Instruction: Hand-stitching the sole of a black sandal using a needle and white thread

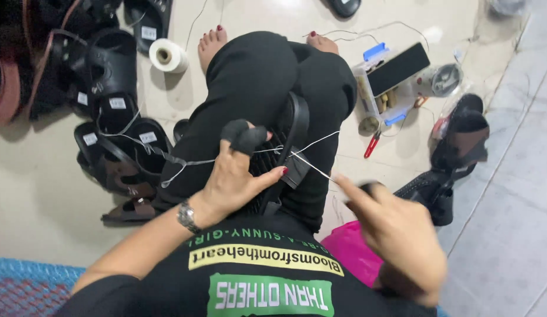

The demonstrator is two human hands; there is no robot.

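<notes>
— While the head view is taken first, what is held where?

— A black sandal [285, 147] is propped on edge on the lap, between the knees and the body. It is steadied by the left hand [235, 182], whose fingers are curled over the sole; two of them are capped with dark fingertip guards [244, 136]. A white thread [311, 163] is drawn taut from the sandal to the right hand [397, 235], where it is pinched between closed fingertips. That hand is blurred, so whether a needle is held cannot be told.

— What could go wrong from here?

— As a judgement only: the thread could be snapped or pulled out of the sole if too much tension is applied, and the sandal could be tipped off the lap if the left grip is loosened.

— How is the sandal lying?

— Its long axis is run from the body out toward the knees, and the sole is set nearly upright on its side edge.

— And around it?

— More black sandals [118, 147] are piled on the floor at the left, beside a white spool [168, 56]. A clear parts box [385, 88] and red-handled snips [372, 144] are seen at the right.
</notes>
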